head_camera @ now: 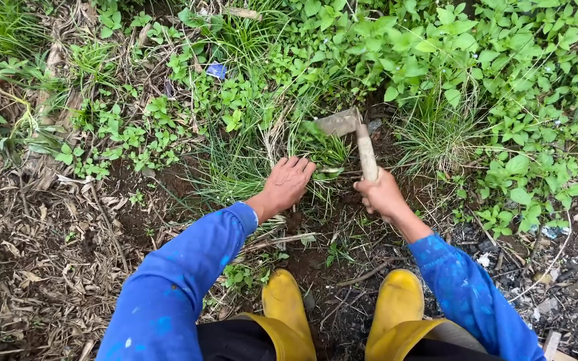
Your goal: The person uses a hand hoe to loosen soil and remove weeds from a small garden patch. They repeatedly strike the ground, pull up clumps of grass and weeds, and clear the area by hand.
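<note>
- Right hand (381, 194) grips the wooden handle of a small hoe (354, 137), its metal blade in a clump of grass (262, 164)
- Left hand (287, 182) rests spread on the grass, just beside the blade
- Yellow boots (342, 309) stand on bare soil below, blue sleeves (182, 281) above them

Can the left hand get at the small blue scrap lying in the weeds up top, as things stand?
Probably not without shifting. The left hand is down on a grass clump, and the blue scrap lies well beyond it, across standing weeds. Nothing solid blocks the way; it just looks a long stretch.
</note>
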